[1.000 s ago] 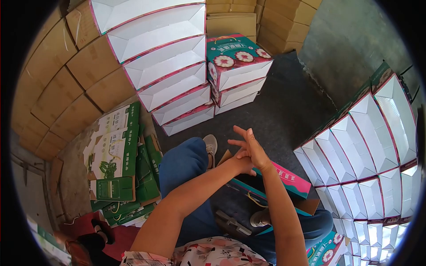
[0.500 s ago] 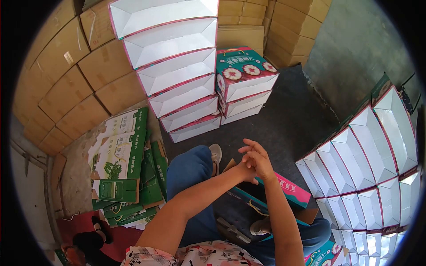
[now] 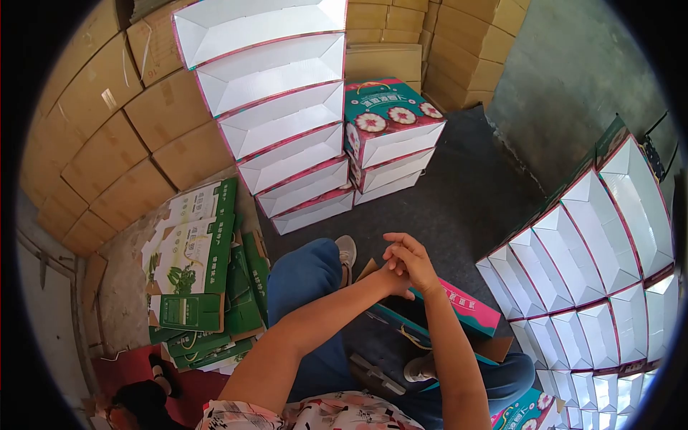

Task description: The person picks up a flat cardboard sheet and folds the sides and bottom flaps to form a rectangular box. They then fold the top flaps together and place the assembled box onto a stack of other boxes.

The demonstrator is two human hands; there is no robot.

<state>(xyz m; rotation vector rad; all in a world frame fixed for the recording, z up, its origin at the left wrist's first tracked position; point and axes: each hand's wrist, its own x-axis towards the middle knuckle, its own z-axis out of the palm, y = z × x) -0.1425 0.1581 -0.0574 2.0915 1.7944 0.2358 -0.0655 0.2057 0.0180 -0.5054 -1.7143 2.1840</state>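
Head view: the right hand [image 3: 411, 262] lies over the left hand [image 3: 393, 277], fingers loosely curled, gripping no object; the left is mostly hidden, so its state cannot be told. Just below them lies a teal-and-pink box [image 3: 462, 307] across the knees. Flat green cartons [image 3: 190, 265] lie on the floor's left edge, and stacked open boxes [image 3: 276, 129] stand beyond.

Flat box [image 3: 462, 304] was glossy printed cardboard. Stacked boxes [image 3: 279, 122] showed smooth white card inside; brown cartons [image 3: 107, 150] were matt corrugated cardboard. Floor [image 3: 466, 193] looked rough and matt, like felt; trousers [image 3: 301, 287] were denim cloth.
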